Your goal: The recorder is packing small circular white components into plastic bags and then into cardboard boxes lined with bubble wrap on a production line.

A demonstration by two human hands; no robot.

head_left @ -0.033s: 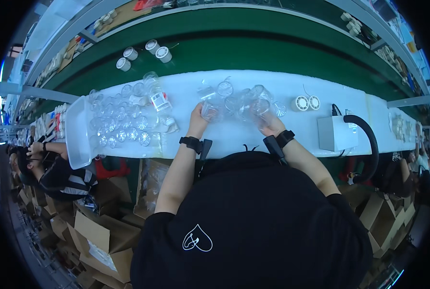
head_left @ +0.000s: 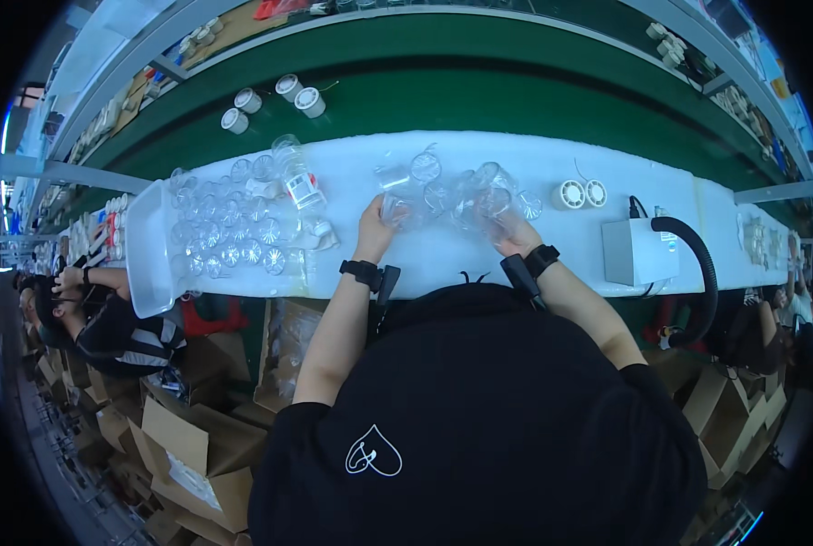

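Movement: next to nothing since the earlier frame; the left hand (head_left: 374, 232), the right hand (head_left: 518, 237), the left cup (head_left: 396, 209) and the right cup (head_left: 493, 202) stayed almost in place.
Desk (head_left: 461, 268): was white-topped and stretched beneath both hands.
Green strip (head_left: 479, 91): ran behind the desk and carried four drums (head_left: 310, 103), white, on its left part.
Cup rows (head_left: 231, 253): lay clear and close together on the desk's left part.
Tub (head_left: 142, 264): sat just left of the rows, white and translucent.
Box (head_left: 632, 259): stood white on the desk, right of the right hand, a black hose (head_left: 701, 259) curving beside it.
Left hand: gripped the left cup, a clear one, above the desk's middle.
Right hand: gripped the right cup, also clear, beside other loose cups (head_left: 426, 166); blur hid its fingertips.
Drum pair (head_left: 571, 194): stood white between right hand and box.
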